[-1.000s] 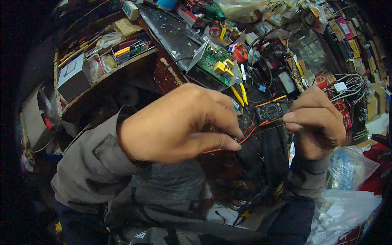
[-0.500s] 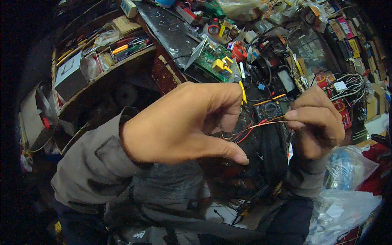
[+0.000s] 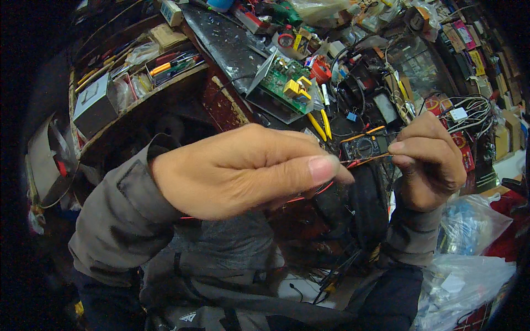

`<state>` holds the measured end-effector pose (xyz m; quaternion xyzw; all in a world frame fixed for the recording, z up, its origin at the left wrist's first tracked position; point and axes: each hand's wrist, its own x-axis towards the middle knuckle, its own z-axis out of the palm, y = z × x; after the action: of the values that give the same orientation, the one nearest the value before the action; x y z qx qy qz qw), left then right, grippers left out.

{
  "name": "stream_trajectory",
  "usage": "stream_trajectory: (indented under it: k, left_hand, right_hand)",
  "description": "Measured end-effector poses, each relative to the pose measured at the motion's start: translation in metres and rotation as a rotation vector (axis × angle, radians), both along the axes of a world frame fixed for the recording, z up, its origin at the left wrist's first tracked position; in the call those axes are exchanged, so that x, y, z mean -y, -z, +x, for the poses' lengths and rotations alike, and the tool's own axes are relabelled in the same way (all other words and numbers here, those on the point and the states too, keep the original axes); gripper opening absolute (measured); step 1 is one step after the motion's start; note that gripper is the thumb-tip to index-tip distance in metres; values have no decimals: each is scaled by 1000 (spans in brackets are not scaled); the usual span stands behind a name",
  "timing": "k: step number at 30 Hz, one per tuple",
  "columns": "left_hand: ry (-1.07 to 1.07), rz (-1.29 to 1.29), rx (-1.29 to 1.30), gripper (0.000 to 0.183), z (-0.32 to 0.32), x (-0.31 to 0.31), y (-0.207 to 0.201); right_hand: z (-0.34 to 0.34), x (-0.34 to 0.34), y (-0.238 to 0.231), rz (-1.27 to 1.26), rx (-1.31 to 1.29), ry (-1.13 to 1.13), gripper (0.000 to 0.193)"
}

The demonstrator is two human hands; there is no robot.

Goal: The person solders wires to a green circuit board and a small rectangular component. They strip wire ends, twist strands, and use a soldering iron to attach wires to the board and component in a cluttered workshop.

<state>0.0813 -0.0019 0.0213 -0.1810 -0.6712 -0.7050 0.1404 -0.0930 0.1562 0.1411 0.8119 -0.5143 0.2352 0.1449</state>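
Observation:
Between my two hands runs a thin copper-coloured wire point(image 3: 371, 160). My left hand point(image 3: 248, 174) has its thumb pressed against the index finger, pinching the wire's left end. My right hand point(image 3: 428, 163) grips the other end between thumb and fingertips. Red wire point(image 3: 326, 188) shows below my left fingers; where it joins the copper wire is hidden by the hand. Just beyond the wire lies a multimeter point(image 3: 364, 148) with a dial and orange edge. Yellow-handled pliers point(image 3: 322, 126) rest to its left.
A green circuit board point(image 3: 282, 83) in a metal frame stands on the cluttered bench. At the left is an open drawer point(image 3: 146, 96) of tools. Bundled white cables point(image 3: 477, 118) lie at the right, above clear plastic bags point(image 3: 469, 226). Black fabric point(image 3: 361, 220) lies below the multimeter.
My left thumb has closed onto the index finger, where the fingers were spread before. That hand's fingertips now hold the wire closer to my right hand, which stays nearly in place.

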Motion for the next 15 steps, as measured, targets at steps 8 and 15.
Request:
stream_trajectory:
  k: [8,15]
  left_hand:
    - [25,-61,-168,22,-8,2,9]
    - [-233,-69,-265,23,-22,4,19]
  right_hand:
    - [1,-2,0,15,0,1,26]
    - [0,0,1,32,-3,-23,26]
